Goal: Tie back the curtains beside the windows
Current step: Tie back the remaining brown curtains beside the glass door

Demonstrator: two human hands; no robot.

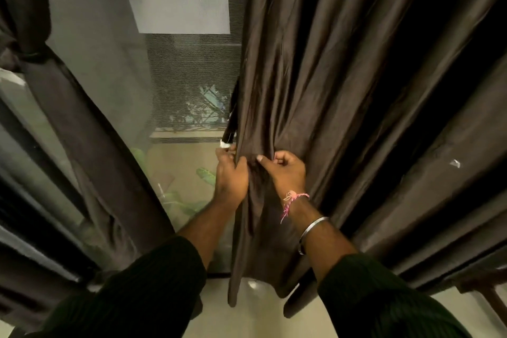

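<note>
Gathering so much cloth with only fingertips is the main risk: the right curtain (343, 90) is broad and heavy-looking, its folds fan out well to the right of both hands, and a light pinch at the inner edge could let the bundle slide loose and spread again before anything goes round it. The left curtain (82, 132), well apart on the far side of the window (189, 85), already looks cinched near its top, so this one seems to be the part left to do.

Nearer in, the left hand (230, 175) is closed over the curtain's inner edge, fingers curled into the fold. The right hand (286, 173), just beside it, has fingers curled and the thumb pressing a pleat, though what lies inside the fist is hidden.

Smallest is the tie strap (230, 129), a dark strip with a white end, hanging just above the left hand's fingertips and seemingly touching them. I judge it could slip behind the cloth if the edge shifts.
</note>
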